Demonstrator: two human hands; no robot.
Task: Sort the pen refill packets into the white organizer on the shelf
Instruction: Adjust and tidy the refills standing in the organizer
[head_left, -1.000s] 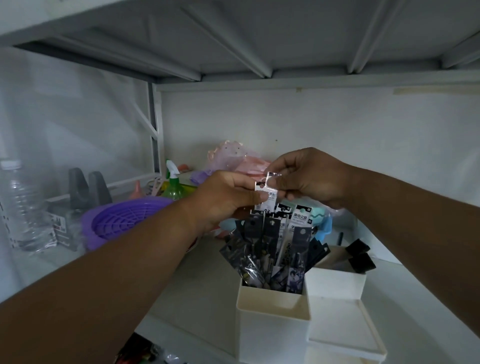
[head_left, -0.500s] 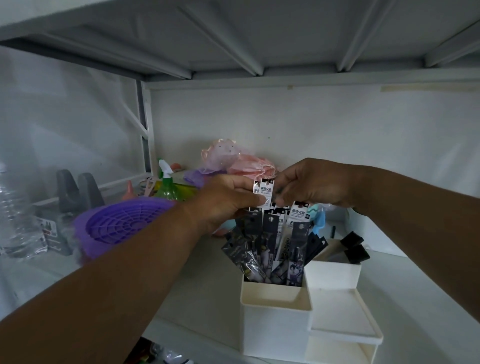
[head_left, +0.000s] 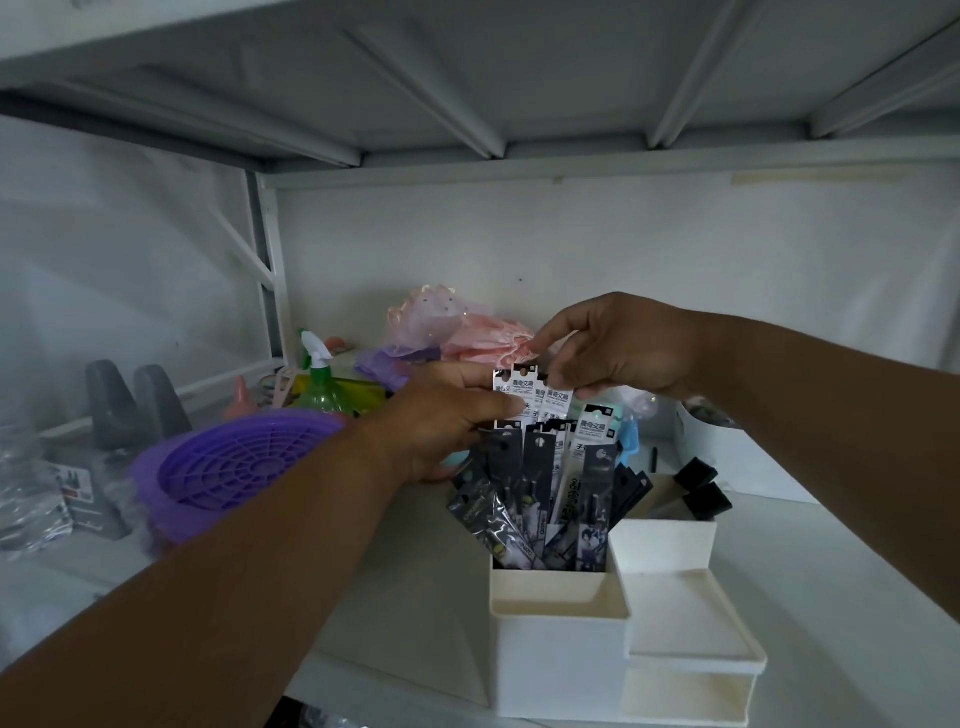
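A: White shelf (head_left: 395, 597) under a ribbed upper deck. Left side: purple basket (head_left: 228, 462), green spray bottle (head_left: 322, 384). Task status?

B: Left hand (head_left: 441, 421) and right hand (head_left: 618, 348) both pinch the white-headed refill packets (head_left: 530, 395) above the white organizer (head_left: 561, 639). Its rear left compartment already stands crowded with dark packets (head_left: 540, 499).

A: Remaining?

B: Held packets not yet seated. Front tiers look unused. Judged mostly done.

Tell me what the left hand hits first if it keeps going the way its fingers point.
The left hand points right, at the white-topped refill packets it already pinches; just past them are the right hand's fingertips. Depth beyond that is unclear.
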